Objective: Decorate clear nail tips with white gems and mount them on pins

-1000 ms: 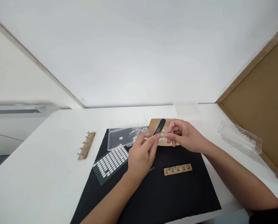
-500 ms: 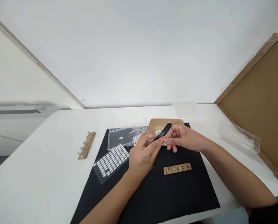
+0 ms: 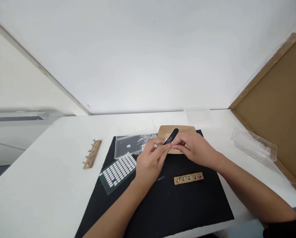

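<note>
My left hand (image 3: 150,158) is closed around a black nail file (image 3: 171,137) with a pale edge, whose rounded end points up and right. Thumb and fingertips of my right hand (image 3: 194,147) are pinched together against my left fingertips, beside the file. Whatever lies in that pinch is too small and covered to make out. Both hands are over a brown paper tray (image 3: 187,129). Below them, a brown strip with several metal pieces (image 3: 188,178) lies on the black mat (image 3: 187,208), and a small clear nail tip (image 3: 161,178) rests left of it.
A dark sheet of white oval stickers (image 3: 119,172) lies left of my hands. Behind it is a clear case (image 3: 123,147) with clear nail tips. A second brown strip (image 3: 92,154) with metal stands is at left. To the right are a clear box (image 3: 256,145) and cardboard (image 3: 274,99).
My right hand has turned over and its fingers have closed in to a pinch against the left fingertips. The nail file has shifted slightly left, uncovering the small clear piece on the mat.
</note>
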Available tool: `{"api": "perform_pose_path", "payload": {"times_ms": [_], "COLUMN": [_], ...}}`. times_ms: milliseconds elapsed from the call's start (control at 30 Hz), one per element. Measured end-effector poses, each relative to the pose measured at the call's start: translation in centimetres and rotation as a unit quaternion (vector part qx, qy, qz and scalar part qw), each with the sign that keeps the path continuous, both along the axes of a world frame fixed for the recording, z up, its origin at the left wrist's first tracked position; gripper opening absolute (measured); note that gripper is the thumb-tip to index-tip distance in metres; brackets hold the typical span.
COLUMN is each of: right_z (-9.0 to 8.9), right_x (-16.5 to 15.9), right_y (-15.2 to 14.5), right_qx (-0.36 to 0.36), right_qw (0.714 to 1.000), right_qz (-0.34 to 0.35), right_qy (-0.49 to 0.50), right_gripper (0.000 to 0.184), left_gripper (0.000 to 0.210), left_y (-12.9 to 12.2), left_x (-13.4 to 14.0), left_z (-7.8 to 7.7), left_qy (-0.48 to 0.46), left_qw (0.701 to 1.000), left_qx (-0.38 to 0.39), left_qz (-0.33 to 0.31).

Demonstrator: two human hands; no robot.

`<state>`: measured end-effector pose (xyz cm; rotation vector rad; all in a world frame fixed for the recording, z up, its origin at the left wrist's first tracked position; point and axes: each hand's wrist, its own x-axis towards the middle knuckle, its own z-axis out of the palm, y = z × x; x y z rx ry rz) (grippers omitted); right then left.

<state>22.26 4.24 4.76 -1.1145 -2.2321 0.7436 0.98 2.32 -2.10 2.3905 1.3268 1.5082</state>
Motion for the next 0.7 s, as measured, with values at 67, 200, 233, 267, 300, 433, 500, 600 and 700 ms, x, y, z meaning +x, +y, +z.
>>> {"api": "perform_pose_path", "payload": {"times_ms": [67,200,233,267,300,433,500,600,700], "right_z": [-0.4,-0.4,-0.3,-0.1,0.0,0.0,-0.3,-0.9,-1.2], "right_x": [-0.1,-0.3,-0.4,-0.4,-0.4,-0.3,-0.2,-0.4,-0.8], "right_y": [0.1,0.2,0.1,0.1,0.0,0.0,0.1,0.2,-0.1], "right_qx": [0.069,0.109,0.106,0.096,0.081,-0.011,-0.054,-0.064,0.006], "right_qw": [0.998,0.994,0.994,0.995,0.996,0.991,0.982,0.973,0.977], "right_qz": [0.005,0.007,-0.006,-0.021,-0.038,-0.086,-0.092,-0.101,-0.130], "right_qy": [-0.013,-0.004,0.000,0.008,0.020,0.106,0.158,0.199,0.171], "right_gripper": [0.011,0.011,0.011,0.011,0.012,0.005,0.010,0.012,0.007], "left_gripper": [0.017,0.017,0.017,0.017,0.019,0.027,0.025,0.025,0.025], "left_y": [0.0,0.0,0.0,0.0,0.0,-0.1,-0.1,-0.3,-0.5], "left_x": [0.0,0.1,0.1,0.2,0.3,0.5,0.5,0.6,0.7], "left_z": [0.0,0.1,0.2,0.2,0.3,0.5,0.5,0.5,0.5], "left_qy": [-0.006,-0.012,-0.013,-0.013,-0.013,-0.007,-0.004,0.004,0.002], "left_qw": [1.000,0.999,0.999,0.999,0.999,1.000,1.000,1.000,1.000], "left_qx": [-0.011,-0.032,-0.035,-0.035,-0.031,-0.009,-0.012,-0.017,-0.012], "left_qz": [-0.001,0.001,-0.002,-0.002,0.000,0.020,0.013,0.003,0.005]}}
